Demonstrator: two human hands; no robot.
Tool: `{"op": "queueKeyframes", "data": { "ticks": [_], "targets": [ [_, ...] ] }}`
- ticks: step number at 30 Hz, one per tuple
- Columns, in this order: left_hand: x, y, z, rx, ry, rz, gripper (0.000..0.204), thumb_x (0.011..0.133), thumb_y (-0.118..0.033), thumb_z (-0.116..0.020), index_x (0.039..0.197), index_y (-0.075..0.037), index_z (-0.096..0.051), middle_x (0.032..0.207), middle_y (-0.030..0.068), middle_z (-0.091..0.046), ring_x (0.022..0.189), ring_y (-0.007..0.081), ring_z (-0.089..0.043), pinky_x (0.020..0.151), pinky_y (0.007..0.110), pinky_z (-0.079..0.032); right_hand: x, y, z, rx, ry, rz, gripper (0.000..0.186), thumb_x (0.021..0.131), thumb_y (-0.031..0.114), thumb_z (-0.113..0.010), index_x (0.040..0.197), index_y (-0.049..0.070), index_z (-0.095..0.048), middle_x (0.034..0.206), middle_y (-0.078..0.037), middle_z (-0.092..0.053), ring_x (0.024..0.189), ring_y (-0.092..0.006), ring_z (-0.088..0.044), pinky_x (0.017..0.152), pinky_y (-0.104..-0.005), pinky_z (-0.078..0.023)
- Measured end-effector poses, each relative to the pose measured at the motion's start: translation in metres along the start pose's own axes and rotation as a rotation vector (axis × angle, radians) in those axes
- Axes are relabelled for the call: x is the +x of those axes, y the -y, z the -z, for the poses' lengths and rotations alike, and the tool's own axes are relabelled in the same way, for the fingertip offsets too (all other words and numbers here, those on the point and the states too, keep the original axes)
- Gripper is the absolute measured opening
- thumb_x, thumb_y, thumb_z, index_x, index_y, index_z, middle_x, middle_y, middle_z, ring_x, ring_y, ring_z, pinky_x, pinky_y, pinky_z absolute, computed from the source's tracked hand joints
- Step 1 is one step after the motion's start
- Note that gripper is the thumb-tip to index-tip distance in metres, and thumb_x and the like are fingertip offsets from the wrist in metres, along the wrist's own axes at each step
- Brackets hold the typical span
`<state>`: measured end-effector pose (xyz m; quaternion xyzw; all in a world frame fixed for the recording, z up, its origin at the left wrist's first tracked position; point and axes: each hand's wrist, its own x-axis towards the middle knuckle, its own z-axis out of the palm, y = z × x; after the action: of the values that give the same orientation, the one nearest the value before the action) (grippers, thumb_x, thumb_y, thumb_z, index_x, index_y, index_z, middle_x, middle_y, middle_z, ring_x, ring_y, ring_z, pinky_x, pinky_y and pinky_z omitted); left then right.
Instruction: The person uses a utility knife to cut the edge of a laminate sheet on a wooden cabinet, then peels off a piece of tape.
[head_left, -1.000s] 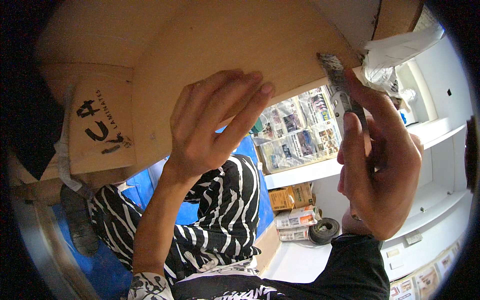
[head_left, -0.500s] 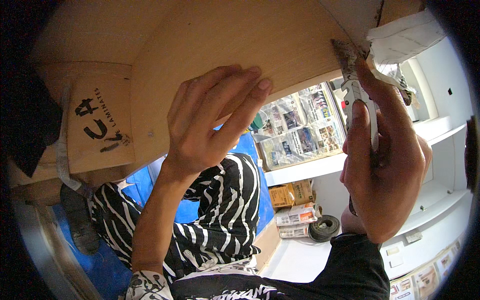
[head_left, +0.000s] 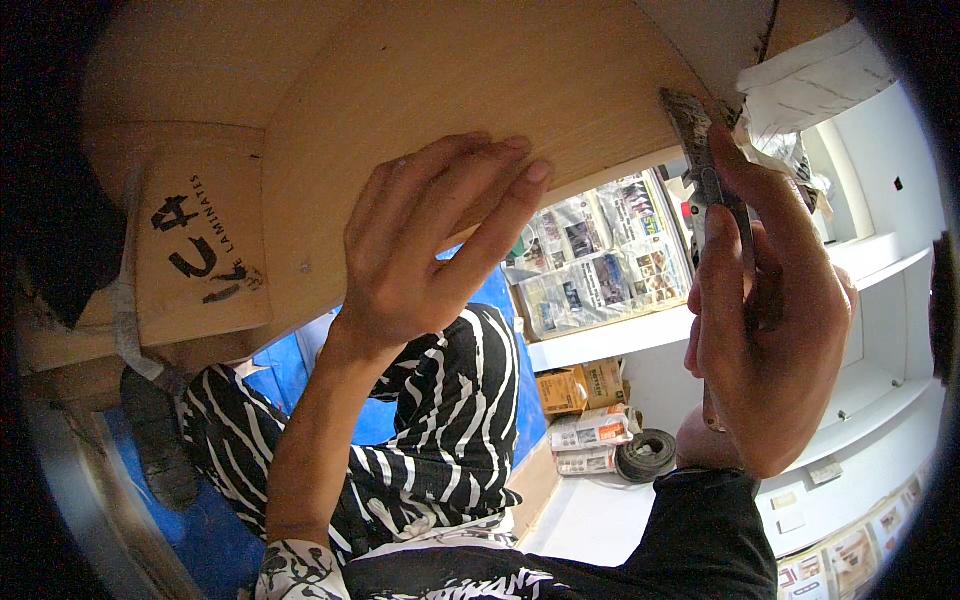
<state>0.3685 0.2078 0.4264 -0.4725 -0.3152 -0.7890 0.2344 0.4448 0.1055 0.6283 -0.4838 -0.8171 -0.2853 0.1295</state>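
A pale wooden plywood panel (head_left: 420, 90) fills the upper part of the view, very close to the camera. My left hand (head_left: 425, 250) lies flat against its lower edge, fingers together and stretched toward the right. My right hand (head_left: 770, 330) grips a narrow metal blade tool (head_left: 700, 140), like a scraper or knife, with its worn tip pressed against the panel's right edge near a dark seam. A white torn piece of paper or tape (head_left: 815, 80) hangs just right of the tip.
A wooden block with black stencilled lettering (head_left: 200, 260) sits at left. White shelves (head_left: 880, 270) lined with newspaper (head_left: 595, 265) stand behind, with a cardboard box (head_left: 580, 385), packets and a dark tape roll (head_left: 647, 455) on the floor. Blue sheeting (head_left: 290, 370) lies below.
My right hand has pushed the blade upward along the panel's right edge toward the seam. My left hand stays pressed on the panel, shifted slightly.
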Motion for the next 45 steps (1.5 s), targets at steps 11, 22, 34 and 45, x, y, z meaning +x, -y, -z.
{"op": "queueKeyframes", "data": {
  "ticks": [11,22,34,45],
  "targets": [
    [0.001,-0.001,0.002,0.007,0.028,0.012,0.037,0.074,-0.012,-0.072,0.112,-0.010,-0.071,0.106,0.0065,-0.070,0.094,0.0237,-0.067,0.072,0.033,-0.052,-0.005,-0.004,-0.012,0.025,0.030,0.101,0.033,0.097,0.009,-0.056,0.130,0.006,-0.061,0.055,0.003,-0.050,0.041,-0.0014,-0.041,0.038,-0.0198,-0.027],
    [-0.004,-0.002,-0.001,-0.095,-0.062,0.081,0.043,0.071,0.001,-0.072,0.112,-0.012,-0.069,0.102,0.0072,-0.070,0.093,0.0261,-0.068,0.070,0.035,-0.053,-0.009,-0.007,-0.011,0.037,-0.153,0.030,0.031,0.097,0.008,-0.056,0.128,0.008,-0.064,0.058,0.003,-0.052,0.043,-0.0009,-0.041,0.038,-0.0195,-0.028],
    [-0.005,0.003,0.004,-0.086,-0.001,0.010,0.052,0.065,0.006,-0.079,0.114,-0.006,-0.065,0.110,0.0135,-0.068,0.097,0.0320,-0.068,0.079,0.041,-0.056,-0.006,0.000,-0.015,-0.040,-0.017,0.137,0.031,0.096,0.008,-0.056,0.125,0.009,-0.066,0.054,0.001,-0.052,0.044,-0.0021,-0.046,0.039,-0.0209,-0.030],
    [0.022,-0.007,0.020,0.089,0.320,0.200,0.069,0.066,0.003,-0.071,0.129,-0.020,-0.061,0.095,0.0122,-0.061,0.086,0.0340,-0.059,0.074,0.043,-0.050,-0.004,-0.004,-0.018,0.036,-0.123,0.045,0.032,0.095,0.006,-0.058,0.125,0.010,-0.066,0.062,-0.002,-0.059,0.044,-0.0023,-0.047,0.040,-0.0198,-0.033]
  ]
}}
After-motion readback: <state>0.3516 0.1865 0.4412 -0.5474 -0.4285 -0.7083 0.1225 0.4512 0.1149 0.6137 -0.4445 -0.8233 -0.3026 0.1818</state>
